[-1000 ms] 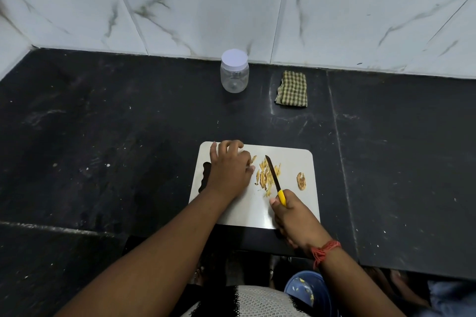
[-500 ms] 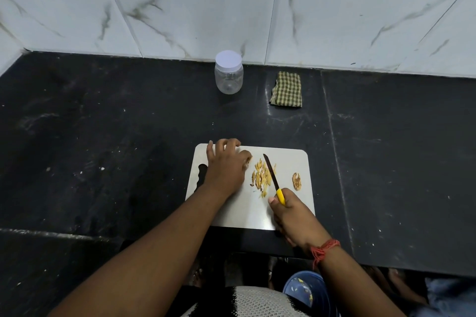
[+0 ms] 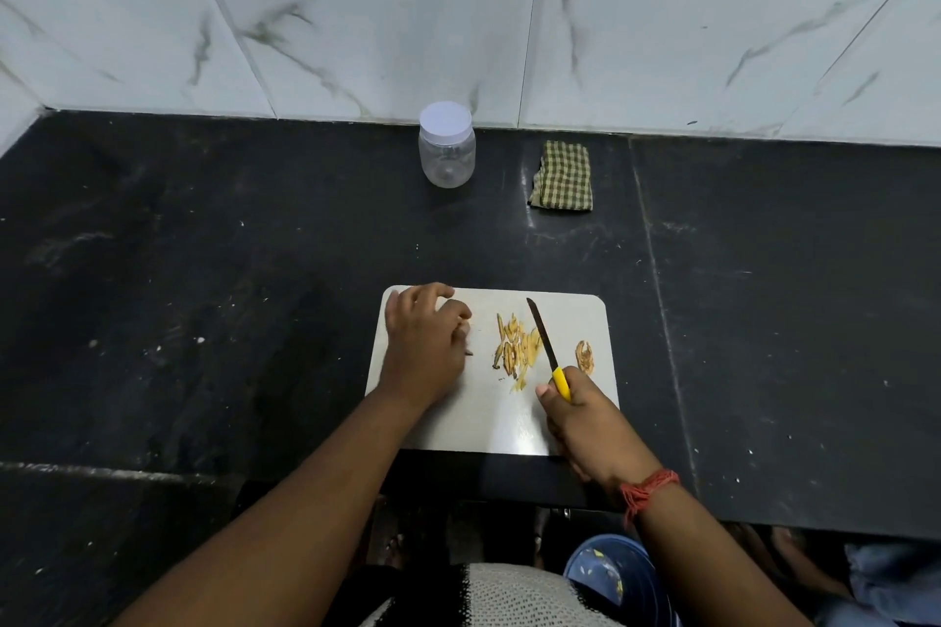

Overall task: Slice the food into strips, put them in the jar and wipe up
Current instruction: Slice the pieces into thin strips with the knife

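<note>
While lidded jar sits empty, right hand grips knife; left hand curled, contents unclear.

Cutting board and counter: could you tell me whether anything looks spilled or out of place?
Nothing stands out. The strips lie piled on the cutting board, one uncut piece right of the knife; the jar stands upright, lid on.

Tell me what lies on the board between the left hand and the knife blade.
In the head view, the pile of cut strips lies between the left hand and the knife.
</note>
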The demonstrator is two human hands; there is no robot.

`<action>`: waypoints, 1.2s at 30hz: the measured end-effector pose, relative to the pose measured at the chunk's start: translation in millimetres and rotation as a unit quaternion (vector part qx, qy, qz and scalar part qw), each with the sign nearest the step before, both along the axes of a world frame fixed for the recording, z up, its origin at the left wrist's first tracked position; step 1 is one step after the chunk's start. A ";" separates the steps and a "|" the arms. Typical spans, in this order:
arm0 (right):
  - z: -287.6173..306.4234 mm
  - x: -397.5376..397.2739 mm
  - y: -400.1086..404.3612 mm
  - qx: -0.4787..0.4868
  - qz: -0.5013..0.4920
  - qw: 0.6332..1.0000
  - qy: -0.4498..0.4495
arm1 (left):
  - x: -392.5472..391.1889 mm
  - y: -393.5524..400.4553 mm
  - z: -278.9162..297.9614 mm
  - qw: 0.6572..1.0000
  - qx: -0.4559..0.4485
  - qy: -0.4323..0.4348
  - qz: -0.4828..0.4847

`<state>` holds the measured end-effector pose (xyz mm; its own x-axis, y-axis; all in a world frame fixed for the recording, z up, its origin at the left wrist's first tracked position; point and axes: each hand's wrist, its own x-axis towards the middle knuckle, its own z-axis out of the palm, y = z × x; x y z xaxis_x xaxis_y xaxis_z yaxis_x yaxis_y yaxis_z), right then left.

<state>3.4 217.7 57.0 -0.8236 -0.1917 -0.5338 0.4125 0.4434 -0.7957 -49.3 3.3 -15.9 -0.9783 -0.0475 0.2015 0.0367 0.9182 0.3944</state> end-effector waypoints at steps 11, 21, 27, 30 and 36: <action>-0.2 1.0 -9.6 -0.015 0.009 1.000 -0.007 | 20.3 -9.8 -5.8 0.997 -0.051 -0.030 -0.058; -3.9 4.7 -7.3 -0.017 -0.003 1.000 -0.003 | 5.4 40.1 1.6 0.996 -0.064 -0.059 -0.010; -3.1 5.0 -3.0 -0.024 -0.015 1.000 0.000 | 1.2 27.1 -0.3 0.999 -0.017 -0.023 0.031; -3.1 4.5 -2.6 -0.019 -0.008 1.000 -0.002 | 1.4 5.2 -2.1 0.997 -0.039 -0.036 0.052; -5.4 1.2 -7.5 -0.020 0.005 1.000 0.005 | 4.5 -7.5 1.8 0.994 -0.083 -0.057 0.039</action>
